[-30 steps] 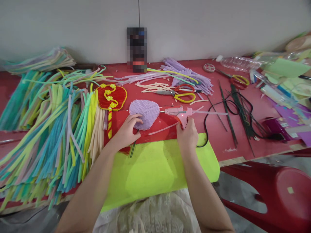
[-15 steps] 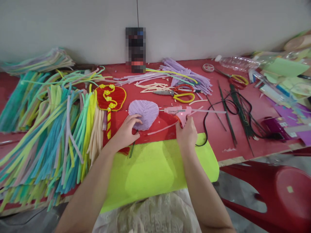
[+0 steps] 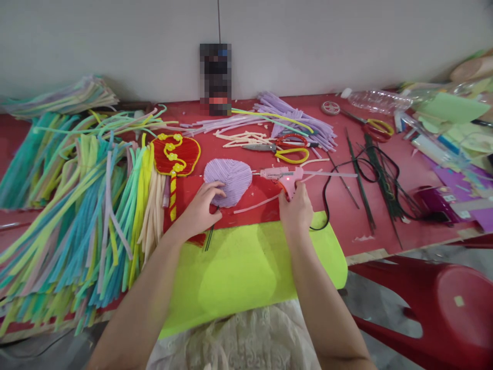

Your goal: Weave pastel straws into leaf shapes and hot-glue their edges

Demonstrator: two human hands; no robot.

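A lilac fan-shaped panel [image 3: 233, 177] made of pipe cleaners set side by side lies in front of me. My left hand [image 3: 206, 203] grips its lower left edge, fingers curled over the top; dark wire stems [image 3: 209, 239] stick out below the thumb. A pink hot glue gun [image 3: 287, 180] is held in my right hand [image 3: 297, 208], its nozzle pointing left at the panel's right edge. Whether the nozzle touches the panel I cannot tell. A clear glue stick [image 3: 331, 174] juts from the gun's back, and a lilac pipe cleaner [image 3: 258, 204] runs between panel and gun.
Left of the panel are a red and yellow pipe-cleaner fan [image 3: 177, 154] and heaps of coloured pipe cleaners [image 3: 88, 221]. Scissors [image 3: 285, 149] lie behind the gun. A black cord [image 3: 325, 205], dark wires [image 3: 379, 180], a plastic bottle [image 3: 379, 98] and a red stool [image 3: 462, 308] are rightward.
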